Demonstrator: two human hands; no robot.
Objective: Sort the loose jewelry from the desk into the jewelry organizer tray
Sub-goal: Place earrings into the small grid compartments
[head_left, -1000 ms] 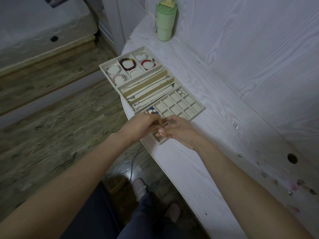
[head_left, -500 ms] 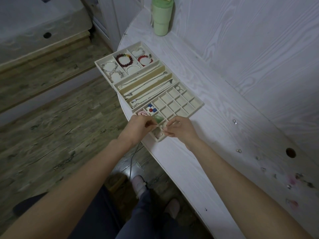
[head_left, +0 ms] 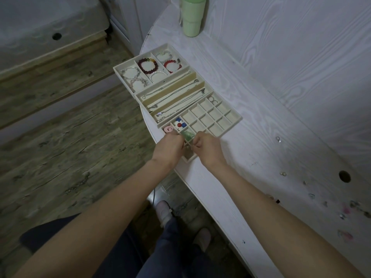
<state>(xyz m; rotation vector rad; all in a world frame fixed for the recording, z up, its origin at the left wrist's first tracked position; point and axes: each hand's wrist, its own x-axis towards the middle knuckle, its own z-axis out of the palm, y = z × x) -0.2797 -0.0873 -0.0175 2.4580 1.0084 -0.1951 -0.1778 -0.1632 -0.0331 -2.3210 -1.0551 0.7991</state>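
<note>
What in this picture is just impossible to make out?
Head view only:
- What the left hand and right hand hold: too small, covered by curled fingers.
- Near corner of the jewelry organizer tray: covered by both hands.
- Green tumbler: top cut off by the frame.
- Loose jewelry on the desk: blurred, too small.

The near corner of the organizer tray (head_left: 232,125) is covered by the left hand (head_left: 170,146) and the right hand (head_left: 207,148), and whatever is pinched between the curled fingers cannot be made out. The green cup (head_left: 191,21) is cut off by the top edge. The small pieces scattered on the desk (head_left: 251,167) at the right are too blurred to be identified.
</note>
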